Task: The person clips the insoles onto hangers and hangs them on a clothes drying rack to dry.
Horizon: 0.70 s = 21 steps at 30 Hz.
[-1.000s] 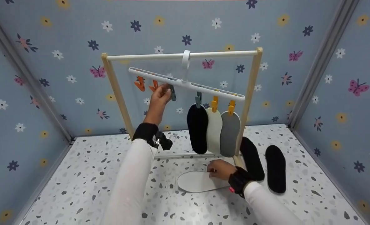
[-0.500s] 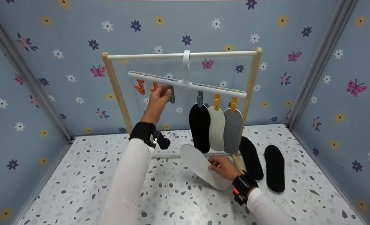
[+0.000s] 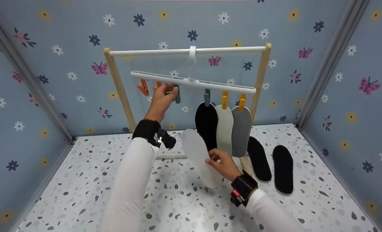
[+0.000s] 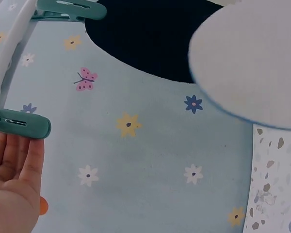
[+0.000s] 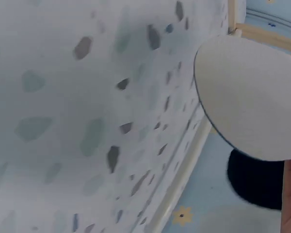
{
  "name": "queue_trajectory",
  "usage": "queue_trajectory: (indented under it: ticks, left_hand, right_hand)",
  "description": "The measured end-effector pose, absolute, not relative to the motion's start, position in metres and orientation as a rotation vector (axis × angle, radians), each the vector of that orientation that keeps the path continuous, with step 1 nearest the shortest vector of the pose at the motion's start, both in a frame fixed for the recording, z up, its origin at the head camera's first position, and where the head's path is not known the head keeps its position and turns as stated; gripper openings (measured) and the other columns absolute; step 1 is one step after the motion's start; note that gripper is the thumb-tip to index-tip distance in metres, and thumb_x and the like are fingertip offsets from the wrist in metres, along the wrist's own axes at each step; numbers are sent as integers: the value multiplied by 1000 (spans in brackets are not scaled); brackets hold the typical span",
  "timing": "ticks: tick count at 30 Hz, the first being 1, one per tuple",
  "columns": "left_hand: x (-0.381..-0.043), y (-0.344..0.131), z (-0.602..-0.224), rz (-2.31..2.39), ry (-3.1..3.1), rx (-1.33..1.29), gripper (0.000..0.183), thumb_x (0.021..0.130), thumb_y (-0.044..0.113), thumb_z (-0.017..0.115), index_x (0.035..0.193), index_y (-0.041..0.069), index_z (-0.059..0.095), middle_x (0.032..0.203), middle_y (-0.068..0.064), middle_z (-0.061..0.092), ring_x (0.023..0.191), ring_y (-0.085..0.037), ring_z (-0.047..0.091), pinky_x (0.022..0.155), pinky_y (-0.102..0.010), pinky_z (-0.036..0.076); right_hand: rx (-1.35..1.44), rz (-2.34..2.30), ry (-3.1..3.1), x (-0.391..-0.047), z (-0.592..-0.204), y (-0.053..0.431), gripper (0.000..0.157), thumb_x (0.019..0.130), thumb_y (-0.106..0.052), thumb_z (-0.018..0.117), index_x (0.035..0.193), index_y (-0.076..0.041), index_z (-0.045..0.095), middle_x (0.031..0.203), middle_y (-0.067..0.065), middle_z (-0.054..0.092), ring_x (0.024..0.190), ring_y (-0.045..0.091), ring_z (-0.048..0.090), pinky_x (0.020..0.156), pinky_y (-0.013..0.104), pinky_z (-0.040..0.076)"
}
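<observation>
A white insole, tilted up off the table, is pinched along its right edge by my right hand. My left hand pinches a grey-green clothespin under the left half of the white hanger. In the left wrist view, fingers lie beneath that clothespin, and the insole's rounded end shows at the right. A second grey-green clothespin holds a hanging black insole. Yellow clothespins hold a cream insole and a grey insole.
The hanger hooks over the white bar of a wood-sided rack, its right end lower. Orange clothespins hang at its left. Two black insoles lie on the speckled table at right. Flowered walls enclose the back and sides.
My right hand has lifted the white insole from the table and tilted it upward, toward the hanger. The hanger's left end has dipped slightly. My left hand has stayed at the same clothespin.
</observation>
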<state>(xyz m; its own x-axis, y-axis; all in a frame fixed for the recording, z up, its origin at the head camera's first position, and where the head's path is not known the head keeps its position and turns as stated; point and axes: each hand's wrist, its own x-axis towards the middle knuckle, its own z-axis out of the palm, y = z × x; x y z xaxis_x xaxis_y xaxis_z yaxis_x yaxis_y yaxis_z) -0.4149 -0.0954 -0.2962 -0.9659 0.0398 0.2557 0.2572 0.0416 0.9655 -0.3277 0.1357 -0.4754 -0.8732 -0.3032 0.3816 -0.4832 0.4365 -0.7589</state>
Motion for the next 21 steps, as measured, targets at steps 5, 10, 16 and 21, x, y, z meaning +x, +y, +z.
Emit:
queue_trajectory:
  ticks: [5, 10, 16, 21]
  left_hand:
    - [-413, -93, -293, -2030, -2170, -241, 26, 96, 19, 56, 116, 2, 53, 113, -9, 52, 109, -22, 50, 100, -38, 41]
    - [-413, -90, -289, -2027, -2171, -213, 25, 96, 19, 56, 114, 3, 52, 109, -7, 51, 106, -21, 51, 97, -37, 43]
    - [-412, -88, -285, -2020, -2199, -200, 27, 96, 18, 56, 116, 2, 51, 106, -8, 51, 105, -23, 50, 98, -38, 42]
    - [-411, -89, -284, -2041, -2203, -169, 29, 96, 18, 56, 118, 1, 51, 110, -10, 52, 107, -24, 50, 99, -39, 42]
  right_hand:
    - [654, 1488, -2457, -329, -464, 125, 10, 88, -13, 67, 89, -6, 60, 85, 4, 62, 77, 16, 58, 67, 26, 47]
    - [579, 1702, -2375, -333, -453, 118, 11, 87, -10, 67, 88, -2, 59, 79, 5, 58, 68, 13, 51, 59, 24, 46]
    - [460, 1835, -2366, -334, -437, 111, 12, 86, -7, 67, 90, 2, 59, 79, 5, 56, 68, 13, 50, 61, 34, 50]
    - [466, 1888, -2348, -323, -414, 105, 12, 87, -2, 63, 90, 7, 56, 77, 7, 54, 67, 14, 49, 61, 38, 49]
